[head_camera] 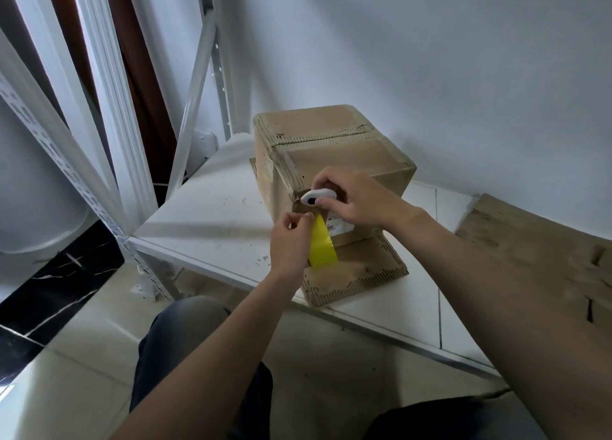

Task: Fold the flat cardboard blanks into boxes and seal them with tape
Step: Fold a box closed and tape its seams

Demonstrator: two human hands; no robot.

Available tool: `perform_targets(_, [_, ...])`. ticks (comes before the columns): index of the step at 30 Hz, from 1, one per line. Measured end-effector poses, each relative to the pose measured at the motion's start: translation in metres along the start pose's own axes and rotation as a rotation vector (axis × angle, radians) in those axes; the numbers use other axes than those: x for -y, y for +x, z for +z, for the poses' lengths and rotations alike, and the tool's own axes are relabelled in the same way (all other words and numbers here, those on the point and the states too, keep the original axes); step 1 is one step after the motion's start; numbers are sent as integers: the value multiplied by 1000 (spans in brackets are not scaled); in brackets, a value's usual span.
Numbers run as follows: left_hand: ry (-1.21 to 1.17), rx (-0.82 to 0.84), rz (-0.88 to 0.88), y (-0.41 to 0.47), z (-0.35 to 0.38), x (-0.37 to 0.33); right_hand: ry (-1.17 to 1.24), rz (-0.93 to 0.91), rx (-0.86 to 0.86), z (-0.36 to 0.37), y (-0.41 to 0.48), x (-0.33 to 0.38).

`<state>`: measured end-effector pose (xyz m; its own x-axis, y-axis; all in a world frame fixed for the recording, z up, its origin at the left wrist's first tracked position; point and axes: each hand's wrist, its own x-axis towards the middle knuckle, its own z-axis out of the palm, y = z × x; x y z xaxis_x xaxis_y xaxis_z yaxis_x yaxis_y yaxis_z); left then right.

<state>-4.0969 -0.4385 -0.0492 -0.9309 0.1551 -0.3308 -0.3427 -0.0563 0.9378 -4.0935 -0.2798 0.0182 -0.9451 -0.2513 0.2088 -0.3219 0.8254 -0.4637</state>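
Box on shelf, tape going onto its near edge.
Box (334, 148) sits on a flattened cardboard piece (357, 274) on the white shelf (205, 214). Left hand (291, 241) pinches the yellow tape strip (321, 244). Right hand (354, 197) curls round a small white cutter (316, 197) (blade unseen). Risks: slack tape may twist and stick to itself, and the cutter is close to the left fingertips.

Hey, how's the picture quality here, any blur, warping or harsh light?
Head view: the light is soft and even, with no glare. Head view, centre: the left hand pinching the yellow tape, the right hand gripping the white tool, and the box are fairly sharp. Head view, edges: the flat cardboard at right is smeared, and the rack uprights at left bow with lens distortion.
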Motion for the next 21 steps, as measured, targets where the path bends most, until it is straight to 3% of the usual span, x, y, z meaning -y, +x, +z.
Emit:
perform_targets(6, [78,142,-87,-5,-6,7,41,33,26,1,3,4])
perform_targets(13, [-102,95,-75,-14,-6,14,-23,-30,64,1,2,5])
perform_targets(17, [-74,72,-87,-14,-8,15,-31,-107,22,-3,7,12])
perform_targets(21, [-31,72,-71,-14,-11,13,-152,-122,119,-4,15,17])
